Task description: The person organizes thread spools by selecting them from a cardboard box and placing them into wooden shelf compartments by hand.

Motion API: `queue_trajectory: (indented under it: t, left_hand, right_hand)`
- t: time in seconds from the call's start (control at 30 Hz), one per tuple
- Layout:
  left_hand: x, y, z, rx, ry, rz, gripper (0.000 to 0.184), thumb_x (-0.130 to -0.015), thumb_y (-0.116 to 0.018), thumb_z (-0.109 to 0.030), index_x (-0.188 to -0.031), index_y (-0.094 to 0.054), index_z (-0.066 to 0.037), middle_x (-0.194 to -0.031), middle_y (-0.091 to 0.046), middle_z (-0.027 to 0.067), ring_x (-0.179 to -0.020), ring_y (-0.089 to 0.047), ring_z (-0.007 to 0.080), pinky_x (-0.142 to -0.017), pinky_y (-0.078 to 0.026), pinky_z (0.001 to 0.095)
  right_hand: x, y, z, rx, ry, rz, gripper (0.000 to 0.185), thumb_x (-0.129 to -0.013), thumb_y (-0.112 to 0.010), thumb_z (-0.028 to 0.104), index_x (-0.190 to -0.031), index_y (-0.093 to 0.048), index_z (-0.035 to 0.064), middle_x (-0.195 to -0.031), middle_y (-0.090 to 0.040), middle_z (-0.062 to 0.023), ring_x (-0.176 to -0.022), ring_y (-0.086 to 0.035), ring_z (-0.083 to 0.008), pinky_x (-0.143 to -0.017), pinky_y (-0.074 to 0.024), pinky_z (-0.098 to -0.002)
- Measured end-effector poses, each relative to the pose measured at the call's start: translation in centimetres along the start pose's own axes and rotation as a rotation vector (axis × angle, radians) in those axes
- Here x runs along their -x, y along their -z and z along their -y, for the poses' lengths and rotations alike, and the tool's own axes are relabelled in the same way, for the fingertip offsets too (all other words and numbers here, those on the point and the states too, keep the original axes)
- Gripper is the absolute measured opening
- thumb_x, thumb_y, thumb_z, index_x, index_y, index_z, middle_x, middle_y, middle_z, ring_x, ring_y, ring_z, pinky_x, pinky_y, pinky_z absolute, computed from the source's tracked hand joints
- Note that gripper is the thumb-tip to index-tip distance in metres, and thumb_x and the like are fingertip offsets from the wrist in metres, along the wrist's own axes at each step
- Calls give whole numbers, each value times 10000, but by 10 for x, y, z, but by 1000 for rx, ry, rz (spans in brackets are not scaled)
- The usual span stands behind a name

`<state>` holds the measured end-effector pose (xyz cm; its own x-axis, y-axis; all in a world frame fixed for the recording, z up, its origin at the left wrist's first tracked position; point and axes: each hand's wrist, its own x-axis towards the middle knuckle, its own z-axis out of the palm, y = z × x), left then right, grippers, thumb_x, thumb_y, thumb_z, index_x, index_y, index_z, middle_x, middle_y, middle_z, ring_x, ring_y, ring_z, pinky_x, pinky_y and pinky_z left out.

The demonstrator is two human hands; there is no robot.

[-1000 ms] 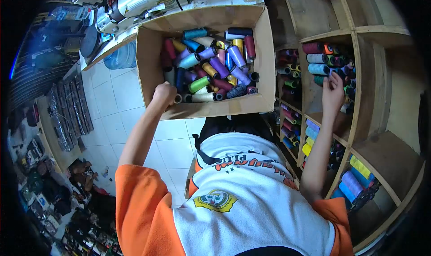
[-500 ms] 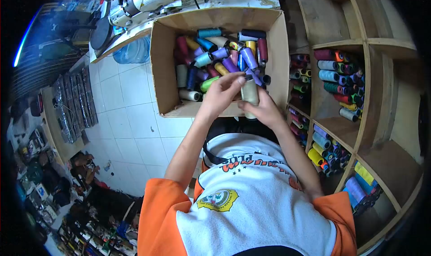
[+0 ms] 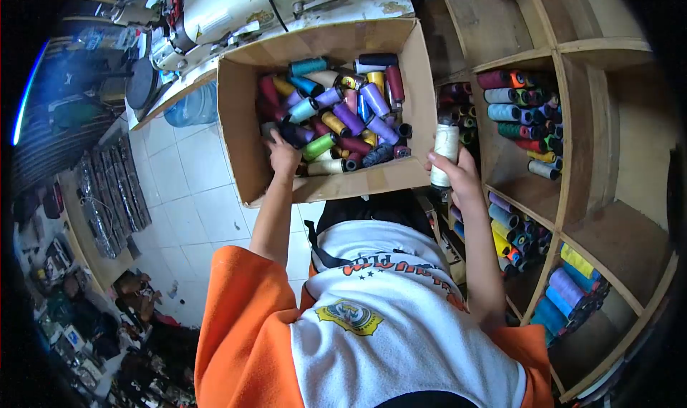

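Observation:
My right hand (image 3: 461,175) is closed round a cream thread spool (image 3: 445,145), held upright just outside the right wall of the cardboard box (image 3: 325,190). Inside that box, at its left side, my left hand (image 3: 283,155) has its fingers on a dark grey thread spool (image 3: 269,130), partly hidden by the hand. Beside it lie a lime green spool (image 3: 319,146), a light blue spool (image 3: 303,110) and a cream spool (image 3: 326,167). Purple spools (image 3: 374,99) and several of other colours fill the box in a loose heap.
A wooden shelf (image 3: 562,140) to the right has compartments with stacked thread spools (image 3: 512,113). Beyond the box stands a table with a white sewing machine (image 3: 229,11). A blue water jug (image 3: 192,107) sits beneath it on the tiled floor (image 3: 189,218).
Both hands were together on the cream spool over the box. My right hand has carried it right, past the box wall, while my left hand has let go and moved left into the box.

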<state>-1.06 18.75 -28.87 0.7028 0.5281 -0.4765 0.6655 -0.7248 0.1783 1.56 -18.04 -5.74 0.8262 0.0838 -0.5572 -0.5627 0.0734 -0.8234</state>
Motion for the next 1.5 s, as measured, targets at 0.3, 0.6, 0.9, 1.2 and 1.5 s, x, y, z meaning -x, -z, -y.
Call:
queue_trajectory:
  t: [0.3, 0.6, 0.9, 1.2, 1.5]
  left_hand:
    - [-70, -3, 0, 1, 192, 373, 1119, -542, -801, -372, -1342, -188, 115, -1395, -296, 246, -1300, -314, 368, -994, -365, 474]
    - [-45, -2, -14, -18, 74, 224, 1105, -496, -811, -434, -1320, -240, 31, -1275, -463, 209, -1148, -502, 340, -951, -419, 452]
    - [44, 99, -96, 477, -244, 348, 740, -558, -784, -299, -1082, -426, 83, -906, -597, 138, -802, -599, 222, -752, -487, 322]
    - [141, 131, -193, 671, -435, 653, 727, -601, -786, -236, -1163, -396, 10, -973, -570, 90, -852, -562, 175, -793, -458, 303]
    - [161, 140, -196, 688, -508, 637, 754, -575, -780, -313, -1149, -413, 9, -990, -563, 105, -914, -549, 203, -852, -430, 320]
  right_hand:
    - [14, 5, -13, -19, -86, -23, 359, -767, -696, 130, -1039, -496, 8, -827, -590, -63, -701, -604, -134, -622, -493, -274]
    - [25, 27, -18, -390, -107, 34, 359, -832, -575, 168, -1141, -475, 15, -963, -612, -107, -875, -611, -201, -781, -504, -338]
    - [35, 87, -34, -351, 142, -280, 502, -783, -631, 62, -1241, -432, 20, -1082, -571, -115, -1059, -545, -227, -904, -439, -362]
    - [-27, 222, -87, 76, 291, -1108, 361, -737, -714, 52, -1068, -574, 24, -1012, -618, -53, -898, -574, -145, -811, -445, -299]
    - [-100, 311, -82, 168, 139, -1589, 332, -739, -704, 75, -1045, -580, 36, -977, -610, -49, -856, -570, -135, -780, -465, -302]
